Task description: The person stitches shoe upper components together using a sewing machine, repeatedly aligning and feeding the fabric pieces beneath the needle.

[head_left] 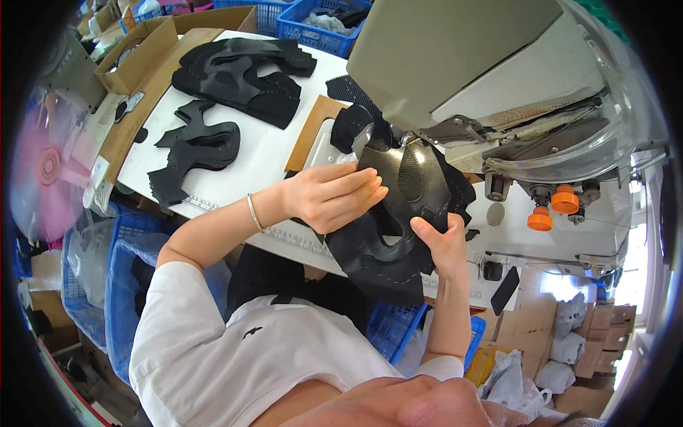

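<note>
A black shoe upper (377, 249) with a mesh panel and a shiny patch lies under the head of a sewing machine (455, 57). My right hand (445, 245) grips its near right edge, thumb on top. Over the upper's left part, my left hand (334, 196) is closed with fingertips pinched together; whatever sits between them is hidden. The needle area is partly covered by the machine head. More black upper pieces (238, 78) lie stacked at the table's far left, and a smaller stack of curved black pieces (206, 146) is nearer to me.
The white table (160, 171) carries a ruler strip along its near edge. Orange knobs (551, 210) stick out from the machine's right. Blue crates (320, 25) stand behind, beside a cardboard box (146, 53). A pink fan (50, 167) is at far left, above a lined blue bin (124, 285).
</note>
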Demonstrator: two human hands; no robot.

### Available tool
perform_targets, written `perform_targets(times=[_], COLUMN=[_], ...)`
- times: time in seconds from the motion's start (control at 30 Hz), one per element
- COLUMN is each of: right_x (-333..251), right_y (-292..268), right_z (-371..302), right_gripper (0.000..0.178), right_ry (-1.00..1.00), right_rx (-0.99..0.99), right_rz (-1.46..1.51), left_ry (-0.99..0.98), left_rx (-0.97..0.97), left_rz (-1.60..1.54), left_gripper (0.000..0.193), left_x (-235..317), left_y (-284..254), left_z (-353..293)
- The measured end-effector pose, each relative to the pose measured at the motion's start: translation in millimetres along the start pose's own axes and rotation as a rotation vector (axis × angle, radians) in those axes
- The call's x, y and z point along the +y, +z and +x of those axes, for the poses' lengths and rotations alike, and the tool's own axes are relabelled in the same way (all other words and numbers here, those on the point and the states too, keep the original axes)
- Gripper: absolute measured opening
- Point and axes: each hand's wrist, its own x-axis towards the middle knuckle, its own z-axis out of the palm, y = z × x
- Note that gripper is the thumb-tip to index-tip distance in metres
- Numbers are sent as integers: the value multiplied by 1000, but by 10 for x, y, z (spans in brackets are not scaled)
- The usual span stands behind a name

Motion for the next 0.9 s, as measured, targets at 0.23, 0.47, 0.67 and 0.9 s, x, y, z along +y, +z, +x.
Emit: perform_targets(times=[0.23, 0.47, 0.67, 0.9], right_x=[53, 71, -1, 35], right_y=[24, -11, 15, 12], right_z=[-14, 41, 62, 66], right_gripper=[12, 12, 11, 11], right_ry=[-42, -58, -44, -50], right_rx=[5, 0, 15, 12], right_rz=[5, -5, 20, 17], left_ry=[-17, -30, -45, -50], left_rx=[17, -2, 4, -11], left_rz=[-5, 20, 30, -7], left_gripper=[19, 19, 19, 20], left_x=[-8, 17, -7, -40], left_y=[13, 39, 73, 44], left_z=[-17, -36, -9, -5])
